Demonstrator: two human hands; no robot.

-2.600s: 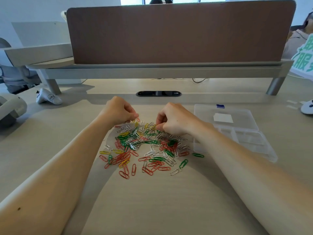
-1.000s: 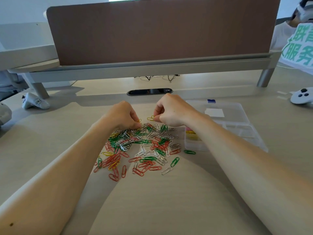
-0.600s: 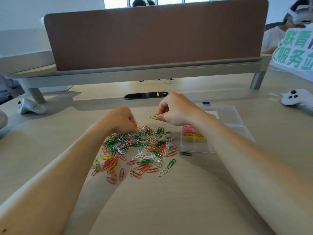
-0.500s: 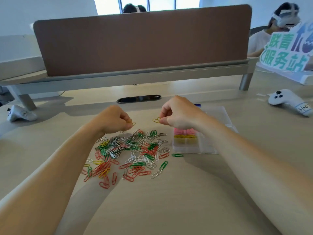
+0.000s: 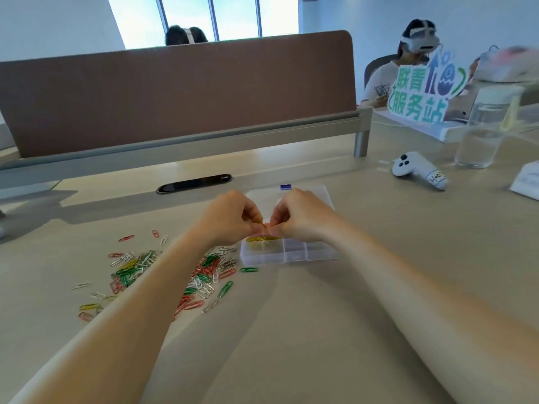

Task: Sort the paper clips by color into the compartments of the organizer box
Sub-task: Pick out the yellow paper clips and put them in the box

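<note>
Head view: looking down on both hands meeting low over the organizer box (image 5: 294,254).
Left hand (image 5: 233,218): curling, fingertips pinching; on a clip or not, cannot tell.
Right hand (image 5: 300,215): doing likewise, tips touching the left's.
Paper clips (image 5: 132,268): lying mixed on the desk (image 5: 291,330) beside the box; yellow clips (image 5: 260,238) sitting in one compartment.
Reason: probably hovering there for dropping yellows among their own.

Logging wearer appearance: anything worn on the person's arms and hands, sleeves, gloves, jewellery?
Nothing visible. Both forearms are bare to the frame edge, no sleeves; the left hand and right hand show no gloves, watch or wristbands. Rings cannot be ruled out.
</note>
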